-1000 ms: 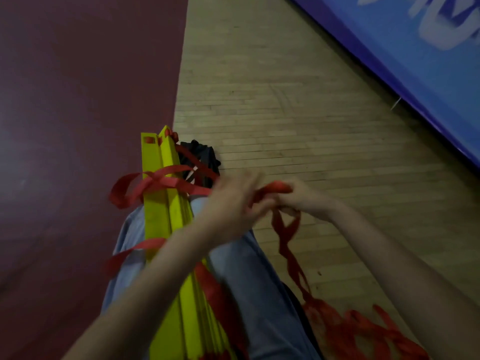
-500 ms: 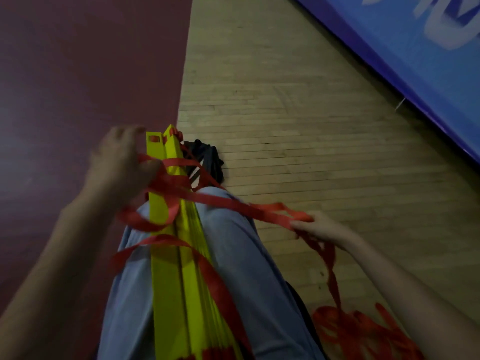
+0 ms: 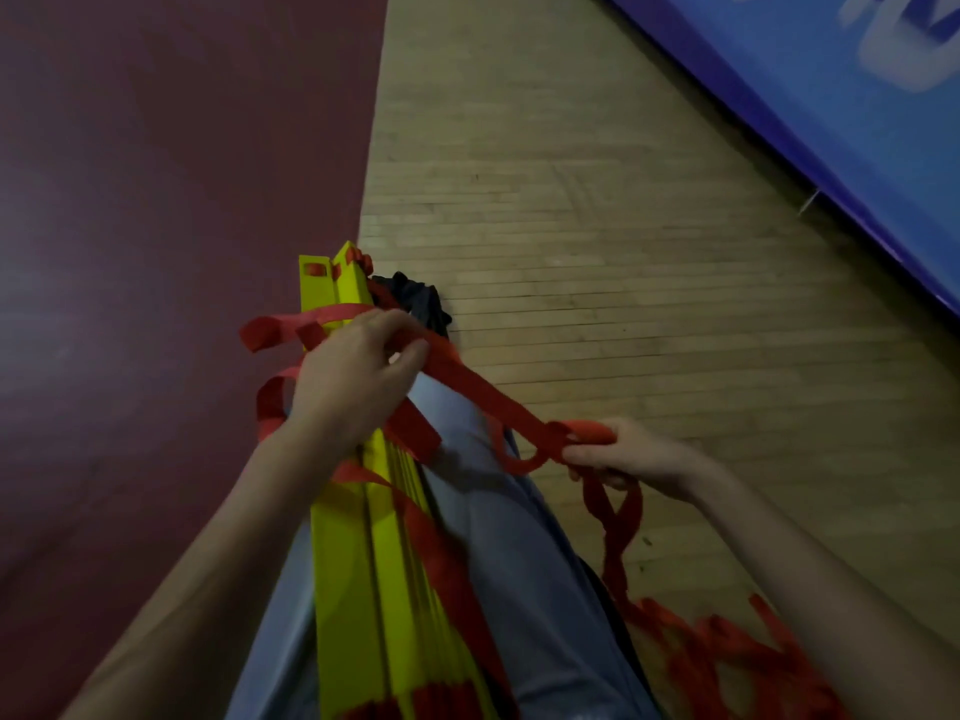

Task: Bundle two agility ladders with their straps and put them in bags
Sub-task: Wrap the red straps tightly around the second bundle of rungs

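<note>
Since half a second ago, left hand [image 3: 358, 376] has swung from the far left of the yellow rung stack [image 3: 363, 553] back over its top, fingers closed on the red strap [image 3: 483, 394]. Right hand [image 3: 628, 459] pinches the same strap just to the right, span taut between. Stack lies along the thigh under the left wrist. Rungs look stiff and light; webbing is limp and tangles easily, so grip it flat, close to the stack.
</note>
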`<state>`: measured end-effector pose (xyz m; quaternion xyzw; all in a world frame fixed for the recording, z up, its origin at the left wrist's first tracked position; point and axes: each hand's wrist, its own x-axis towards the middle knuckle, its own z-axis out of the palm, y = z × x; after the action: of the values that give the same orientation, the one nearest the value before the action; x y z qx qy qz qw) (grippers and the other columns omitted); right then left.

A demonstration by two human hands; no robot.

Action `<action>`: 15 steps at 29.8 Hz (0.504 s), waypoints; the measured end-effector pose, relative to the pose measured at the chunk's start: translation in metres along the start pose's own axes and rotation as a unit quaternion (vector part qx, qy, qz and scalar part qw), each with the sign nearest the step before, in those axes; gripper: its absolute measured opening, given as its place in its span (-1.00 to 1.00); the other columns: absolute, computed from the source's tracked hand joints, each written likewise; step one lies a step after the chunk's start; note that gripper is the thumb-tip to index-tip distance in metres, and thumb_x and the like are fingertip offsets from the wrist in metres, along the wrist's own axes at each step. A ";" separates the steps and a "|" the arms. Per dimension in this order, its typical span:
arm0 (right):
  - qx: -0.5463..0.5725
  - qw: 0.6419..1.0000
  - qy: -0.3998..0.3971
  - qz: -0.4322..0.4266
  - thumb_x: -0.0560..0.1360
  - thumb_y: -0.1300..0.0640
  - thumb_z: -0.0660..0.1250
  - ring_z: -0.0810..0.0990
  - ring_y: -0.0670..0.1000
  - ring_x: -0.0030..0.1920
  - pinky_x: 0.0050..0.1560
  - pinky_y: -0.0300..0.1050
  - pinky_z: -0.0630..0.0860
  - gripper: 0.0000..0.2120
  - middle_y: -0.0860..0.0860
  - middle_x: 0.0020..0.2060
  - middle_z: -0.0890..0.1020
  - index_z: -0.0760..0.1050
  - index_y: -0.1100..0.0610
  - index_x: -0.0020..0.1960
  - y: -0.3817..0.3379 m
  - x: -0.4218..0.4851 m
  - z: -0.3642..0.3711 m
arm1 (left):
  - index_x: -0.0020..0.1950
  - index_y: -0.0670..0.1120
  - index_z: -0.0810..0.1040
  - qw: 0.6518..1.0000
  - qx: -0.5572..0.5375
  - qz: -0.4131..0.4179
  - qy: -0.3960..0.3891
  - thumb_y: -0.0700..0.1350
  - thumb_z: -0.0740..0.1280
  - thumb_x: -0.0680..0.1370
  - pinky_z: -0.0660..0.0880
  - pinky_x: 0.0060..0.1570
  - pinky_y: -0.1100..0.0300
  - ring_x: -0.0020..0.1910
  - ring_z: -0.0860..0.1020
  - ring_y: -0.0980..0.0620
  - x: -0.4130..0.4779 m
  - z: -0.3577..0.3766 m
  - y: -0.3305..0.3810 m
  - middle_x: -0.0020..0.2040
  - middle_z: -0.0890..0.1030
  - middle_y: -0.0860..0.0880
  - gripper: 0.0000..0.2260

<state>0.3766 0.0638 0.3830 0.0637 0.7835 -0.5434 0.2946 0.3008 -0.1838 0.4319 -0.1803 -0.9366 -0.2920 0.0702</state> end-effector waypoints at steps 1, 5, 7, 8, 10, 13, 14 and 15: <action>-0.005 1.000 0.014 -0.007 0.50 0.16 0.31 0.35 -0.13 -0.47 -0.48 -0.33 0.27 -0.89 -0.03 -0.36 0.54 0.55 -0.03 -0.11 -0.001 0.001 0.004 | 0.30 -0.02 0.47 0.999 0.025 0.016 -0.037 0.14 0.16 0.55 0.36 0.19 0.01 0.25 0.44 -0.05 0.000 0.001 0.001 0.24 0.52 -0.06 -0.59; 0.044 0.991 0.039 -0.120 0.52 0.19 0.25 0.30 -0.10 -0.51 -0.49 -0.27 0.19 -0.84 0.04 -0.46 0.38 0.46 0.09 -0.24 -0.047 0.008 0.014 | 0.33 -0.05 0.39 0.972 -0.019 0.107 -0.209 0.10 0.13 0.58 0.35 0.03 0.34 0.11 0.54 0.10 -0.010 0.030 0.040 0.07 0.57 -0.01 -0.62; 0.063 0.986 0.009 -0.156 0.50 0.12 0.25 0.27 -0.10 -0.56 -0.52 -0.27 0.18 -0.84 0.05 -0.50 0.34 0.45 0.10 -0.26 -0.067 0.009 0.010 | 0.14 -0.10 0.48 0.973 -0.096 0.090 -0.189 0.02 0.20 0.58 0.34 -0.35 0.42 -0.32 0.53 0.27 -0.008 0.026 0.045 -0.26 0.52 0.10 -0.75; 0.053 0.986 -0.015 -0.155 0.47 0.07 0.27 0.26 -0.11 -0.58 -0.54 -0.28 0.17 -0.85 0.03 -0.53 0.34 0.46 0.09 -0.25 -0.069 0.008 0.006 | 0.08 -0.13 0.52 0.976 -0.109 0.094 -0.165 -0.04 0.22 0.57 0.34 -0.39 0.44 -0.40 0.48 0.28 -0.005 0.017 0.040 -0.31 0.47 0.14 -0.79; 0.013 0.993 -0.056 -0.107 0.38 0.02 0.32 0.29 -0.09 -0.55 -0.53 -0.27 0.17 -0.88 0.07 -0.50 0.41 0.50 0.07 -0.20 -0.055 0.004 -0.005 | -0.01 -0.19 0.57 0.986 -0.095 0.086 -0.102 -0.12 0.26 0.56 0.37 -0.35 0.45 -0.37 0.45 0.26 0.001 -0.003 0.020 -0.32 0.47 0.12 -0.84; -0.062 0.996 -0.057 0.021 0.44 0.06 0.35 0.39 -0.07 -0.42 -0.42 -0.25 0.26 -0.89 0.02 -0.37 0.57 0.54 0.07 -0.08 -0.012 0.001 -0.013 | -0.08 -0.16 0.55 0.990 -0.125 -0.022 0.065 -0.14 0.29 0.56 0.44 -0.31 0.19 -0.33 0.52 0.02 0.015 -0.043 -0.017 -0.28 0.55 -0.09 -0.89; -0.064 0.996 -0.034 0.048 0.48 0.08 0.32 0.39 -0.11 -0.45 -0.43 -0.27 0.26 -0.91 -0.02 -0.38 0.57 0.54 0.09 -0.08 0.000 0.001 -0.013 | -0.05 -0.16 0.56 0.988 -0.092 -0.060 0.106 -0.10 0.30 0.54 0.47 -0.21 0.10 -0.22 0.55 -0.10 0.019 -0.050 -0.023 -0.19 0.58 -0.19 -0.87; -0.058 0.997 -0.004 0.057 0.50 0.08 0.30 0.36 -0.14 -0.50 -0.48 -0.31 0.24 -0.89 -0.03 -0.39 0.55 0.54 0.11 -0.11 0.006 0.004 -0.009 | 0.04 -0.16 0.57 0.989 -0.022 -0.087 0.117 -0.07 0.31 0.52 0.46 -0.04 0.01 -0.04 0.56 -0.17 0.021 -0.052 -0.028 -0.02 0.58 -0.24 -0.80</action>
<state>0.3722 0.0733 0.3783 0.0885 0.8077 -0.4795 0.3314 0.2722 -0.2281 0.4648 -0.0644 -0.9275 -0.3363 0.1498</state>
